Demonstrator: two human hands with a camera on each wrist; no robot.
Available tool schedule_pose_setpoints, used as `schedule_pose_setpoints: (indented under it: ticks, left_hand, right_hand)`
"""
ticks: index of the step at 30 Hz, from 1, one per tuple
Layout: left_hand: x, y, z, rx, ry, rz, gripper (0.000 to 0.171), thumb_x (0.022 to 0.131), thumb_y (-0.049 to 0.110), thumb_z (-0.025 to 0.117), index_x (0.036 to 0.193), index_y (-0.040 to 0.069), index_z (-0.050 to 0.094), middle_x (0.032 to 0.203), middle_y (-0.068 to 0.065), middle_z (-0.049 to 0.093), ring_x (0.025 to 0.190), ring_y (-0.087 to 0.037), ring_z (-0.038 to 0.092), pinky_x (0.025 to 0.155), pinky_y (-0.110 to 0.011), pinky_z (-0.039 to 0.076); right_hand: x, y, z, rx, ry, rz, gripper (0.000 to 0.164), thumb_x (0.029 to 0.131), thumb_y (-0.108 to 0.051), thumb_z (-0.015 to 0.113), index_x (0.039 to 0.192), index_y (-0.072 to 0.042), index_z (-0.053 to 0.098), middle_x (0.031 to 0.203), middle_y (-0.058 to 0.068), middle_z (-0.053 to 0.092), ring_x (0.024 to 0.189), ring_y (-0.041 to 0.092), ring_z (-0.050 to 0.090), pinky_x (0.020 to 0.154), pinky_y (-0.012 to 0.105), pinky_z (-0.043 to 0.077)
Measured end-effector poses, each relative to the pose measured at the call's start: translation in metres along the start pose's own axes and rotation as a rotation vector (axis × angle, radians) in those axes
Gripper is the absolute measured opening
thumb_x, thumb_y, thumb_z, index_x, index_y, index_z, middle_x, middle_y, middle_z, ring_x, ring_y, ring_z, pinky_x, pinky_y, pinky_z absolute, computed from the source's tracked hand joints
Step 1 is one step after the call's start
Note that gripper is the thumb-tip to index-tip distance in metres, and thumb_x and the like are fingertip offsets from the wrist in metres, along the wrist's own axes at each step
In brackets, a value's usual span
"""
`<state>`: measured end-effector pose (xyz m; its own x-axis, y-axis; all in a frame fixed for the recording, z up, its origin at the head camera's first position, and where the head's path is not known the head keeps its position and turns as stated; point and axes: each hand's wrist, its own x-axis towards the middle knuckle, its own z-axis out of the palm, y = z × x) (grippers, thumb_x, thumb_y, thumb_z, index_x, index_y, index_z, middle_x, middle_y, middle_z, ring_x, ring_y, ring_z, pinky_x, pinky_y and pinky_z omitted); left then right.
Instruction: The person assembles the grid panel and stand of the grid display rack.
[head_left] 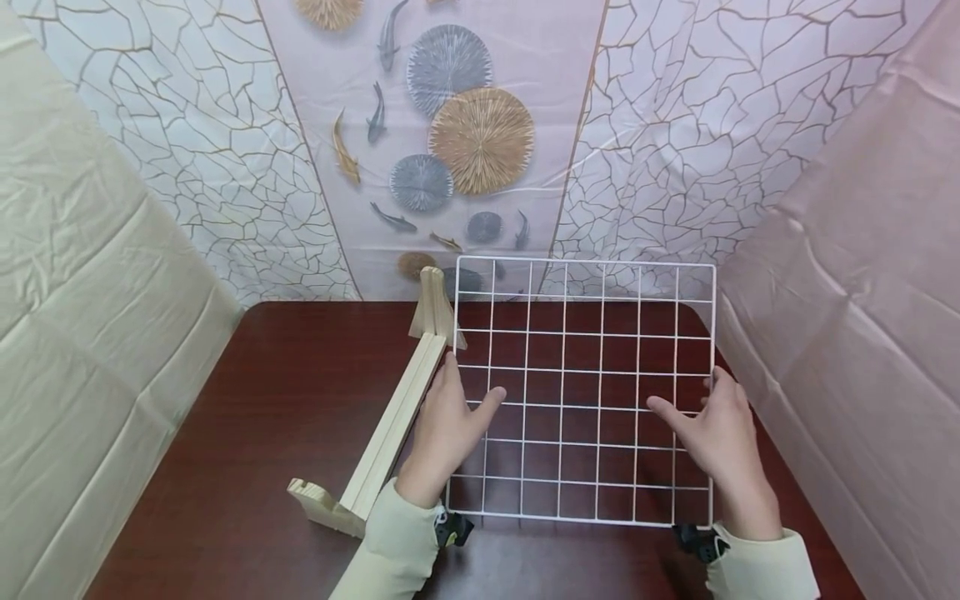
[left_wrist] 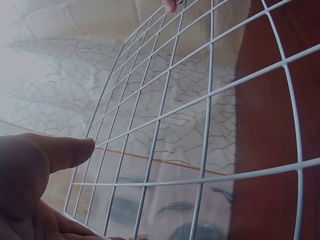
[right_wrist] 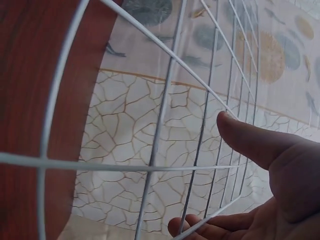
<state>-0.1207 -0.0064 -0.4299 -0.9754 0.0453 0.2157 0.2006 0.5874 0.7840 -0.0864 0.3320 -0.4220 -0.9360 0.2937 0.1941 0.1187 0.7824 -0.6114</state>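
Note:
A white wire grid panel [head_left: 562, 371] is held above the table, its upper edge in front of the patterned backdrop. My left hand [head_left: 446, 429] holds its left edge, thumb [left_wrist: 75, 152] over the front wires and fingers behind the border. At the right edge, my right hand [head_left: 723, 437] grips the border, with the thumb [right_wrist: 245, 137] in front and fingertips [right_wrist: 185, 225] around the outer wire. Just left of my left hand lies a pale wooden stand [head_left: 393, 425], a long grooved bar with a shaped foot at each end. My left forearm partly hides its near end.
The dark red-brown table [head_left: 247, 433] spreads under everything, its far edge against the patterned backdrop [head_left: 660, 142]. Pale cloth walls [head_left: 82, 275] close in on the left and right. Each wrist wears a small black device [head_left: 452, 529].

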Motion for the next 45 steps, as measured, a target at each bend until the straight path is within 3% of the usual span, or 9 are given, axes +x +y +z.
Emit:
schedule_pose_setpoints:
  ticks: [5, 13, 20, 26, 30, 36, 40, 45]
  left_hand:
    - [-0.004, 0.009, -0.01, -0.007, 0.033, 0.029, 0.097, 0.097, 0.042, 0.073, 0.161, -0.012, 0.024, 0.164, -0.03, 0.034, 0.15, -0.041, 0.037, 0.117, -0.057, 0.039]
    - [-0.01, 0.02, -0.023, -0.014, 0.082, 0.027, 0.095, 0.097, 0.041, 0.074, 0.163, -0.007, 0.025, 0.163, -0.027, 0.038, 0.146, -0.041, 0.045, 0.11, -0.061, 0.045]
    - [-0.008, 0.015, -0.026, -0.105, 0.218, 0.15, 0.07, 0.103, 0.023, 0.067, 0.158, -0.008, 0.037, 0.154, -0.027, 0.051, 0.133, -0.038, 0.06, 0.104, -0.059, 0.05]
    - [0.0, 0.009, -0.027, -0.216, 0.378, 0.248, 0.053, 0.103, 0.008, 0.063, 0.151, -0.008, 0.049, 0.137, -0.027, 0.065, 0.119, -0.039, 0.067, 0.096, -0.057, 0.055]
    - [0.003, 0.009, -0.029, -0.393, 0.406, 0.229, 0.044, 0.106, 0.004, 0.06, 0.149, -0.004, 0.055, 0.136, -0.023, 0.067, 0.121, -0.038, 0.068, 0.098, -0.048, 0.057]
    - [0.007, 0.006, -0.028, -0.665, 0.331, 0.116, 0.04, 0.11, 0.004, 0.052, 0.15, -0.001, 0.055, 0.131, -0.024, 0.069, 0.121, -0.038, 0.068, 0.091, -0.03, 0.058]
    - [0.01, 0.004, -0.025, -0.765, 0.3, 0.063, 0.037, 0.113, 0.006, 0.044, 0.147, -0.001, 0.055, 0.127, -0.025, 0.071, 0.122, -0.041, 0.067, 0.09, -0.035, 0.058]
    - [0.014, 0.001, -0.023, -0.831, 0.278, 0.014, 0.031, 0.113, 0.008, 0.046, 0.14, -0.002, 0.059, 0.12, -0.023, 0.073, 0.113, -0.029, 0.073, 0.086, -0.039, 0.057]
  right_hand:
    - [0.001, -0.009, -0.002, 0.026, 0.062, -0.047, 0.102, 0.089, -0.031, 0.086, 0.155, 0.017, 0.026, 0.133, 0.043, 0.045, 0.115, 0.058, 0.053, 0.094, 0.069, 0.045]
    - [0.001, -0.022, -0.003, 0.058, 0.125, -0.046, 0.099, 0.087, -0.029, 0.088, 0.154, 0.014, 0.03, 0.134, 0.041, 0.045, 0.118, 0.056, 0.052, 0.096, 0.067, 0.044]
    - [0.002, -0.032, -0.004, 0.118, 0.226, -0.065, 0.095, 0.085, -0.022, 0.091, 0.154, 0.009, 0.033, 0.136, 0.035, 0.046, 0.119, 0.051, 0.052, 0.096, 0.062, 0.043]
    - [0.004, -0.042, -0.001, 0.172, 0.327, -0.141, 0.094, 0.081, -0.016, 0.092, 0.153, 0.008, 0.037, 0.136, 0.035, 0.048, 0.115, 0.05, 0.054, 0.096, 0.06, 0.043]
    - [0.005, -0.046, 0.001, 0.186, 0.365, -0.168, 0.093, 0.08, -0.015, 0.093, 0.152, 0.007, 0.037, 0.137, 0.035, 0.047, 0.114, 0.049, 0.054, 0.094, 0.058, 0.042]
    - [0.004, -0.047, -0.001, 0.195, 0.387, -0.174, 0.093, 0.08, -0.014, 0.093, 0.152, 0.007, 0.037, 0.137, 0.034, 0.048, 0.114, 0.047, 0.053, 0.094, 0.058, 0.041]
    - [0.003, -0.047, -0.003, 0.205, 0.386, -0.178, 0.094, 0.08, -0.014, 0.093, 0.153, 0.006, 0.037, 0.137, 0.034, 0.048, 0.115, 0.047, 0.053, 0.095, 0.059, 0.04]
    - [0.003, -0.046, -0.002, 0.22, 0.383, -0.166, 0.093, 0.079, -0.013, 0.093, 0.153, 0.005, 0.038, 0.136, 0.032, 0.05, 0.116, 0.047, 0.054, 0.096, 0.059, 0.04]
